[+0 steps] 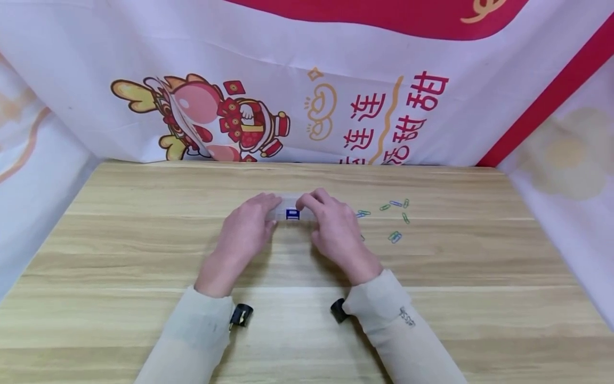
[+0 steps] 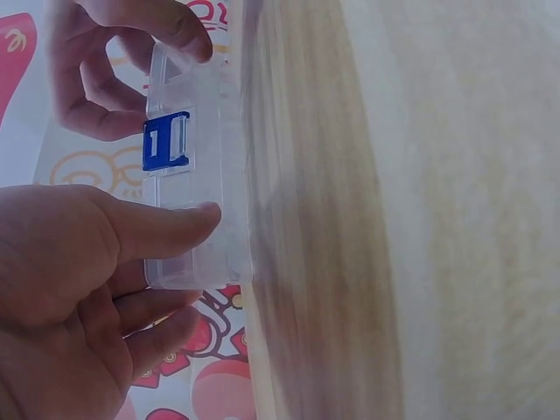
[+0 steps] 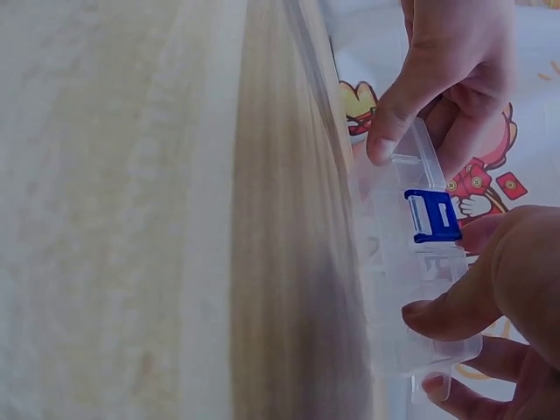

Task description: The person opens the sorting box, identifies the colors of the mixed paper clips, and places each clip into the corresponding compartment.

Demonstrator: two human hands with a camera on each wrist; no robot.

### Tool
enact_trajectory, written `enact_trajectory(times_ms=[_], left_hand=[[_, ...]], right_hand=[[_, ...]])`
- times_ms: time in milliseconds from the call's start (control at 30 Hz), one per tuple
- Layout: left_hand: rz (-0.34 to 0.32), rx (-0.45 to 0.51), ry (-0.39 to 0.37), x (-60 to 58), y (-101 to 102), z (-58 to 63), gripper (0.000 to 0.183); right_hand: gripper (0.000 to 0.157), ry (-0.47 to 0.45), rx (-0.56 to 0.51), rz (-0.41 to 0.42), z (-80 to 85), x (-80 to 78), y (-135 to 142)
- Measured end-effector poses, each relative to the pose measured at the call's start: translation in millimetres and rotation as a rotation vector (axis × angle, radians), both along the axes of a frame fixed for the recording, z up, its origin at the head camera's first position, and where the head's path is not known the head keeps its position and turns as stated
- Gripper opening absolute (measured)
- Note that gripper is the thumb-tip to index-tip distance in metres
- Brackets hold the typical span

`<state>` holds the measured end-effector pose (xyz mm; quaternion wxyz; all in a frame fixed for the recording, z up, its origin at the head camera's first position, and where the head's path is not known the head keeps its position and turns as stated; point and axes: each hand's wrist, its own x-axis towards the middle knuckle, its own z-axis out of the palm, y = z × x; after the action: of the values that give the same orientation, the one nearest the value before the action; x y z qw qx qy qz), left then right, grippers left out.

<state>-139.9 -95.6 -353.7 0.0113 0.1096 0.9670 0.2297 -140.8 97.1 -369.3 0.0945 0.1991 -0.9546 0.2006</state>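
Note:
A small clear plastic case (image 1: pixel 284 202) with a blue latch (image 1: pixel 292 214) on its front sits on the wooden table between both hands. My left hand (image 1: pixel 244 224) grips its left end, the thumb pressed on the front wall in the left wrist view. My right hand (image 1: pixel 338 226) holds the other end, thumb on the front and index finger bent over the top near the latch. In the right wrist view, the latch (image 3: pixel 433 216) lies flat against the case (image 3: pixel 402 289). Whether anything lies inside is hard to tell.
Several green and blue paper clips (image 1: pixel 395 236) lie scattered on the table (image 1: pixel 144 256) to the right of my right hand, some partly hidden by it. A printed white cloth (image 1: pixel 278 48) hangs behind the table's far edge. A dark wrist device (image 1: pixel 241 314) sits at each cuff.

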Motion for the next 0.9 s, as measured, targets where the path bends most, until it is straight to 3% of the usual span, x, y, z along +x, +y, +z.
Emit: enact_trajectory(times_ms=[200,500,900], left_hand=[[-0.004,-0.003,0.006,0.1,0.3,-1.7,0.052],[-0.019,0.001,0.009,-2.9,-1.9,-1.9,0.052],[-0.011,0.024,-0.025,-3.1,-6.8,-2.3,0.054]], right_hand=[[0.063,-0.028,-0.048,-0.018,-2.0,-1.1,3.1],[0.057,-0.16,-0.212,-0.053,0.7,-3.3,5.6],[0.057,-0.128,-0.145,-0.045,-0.2,-3.0,5.1]])
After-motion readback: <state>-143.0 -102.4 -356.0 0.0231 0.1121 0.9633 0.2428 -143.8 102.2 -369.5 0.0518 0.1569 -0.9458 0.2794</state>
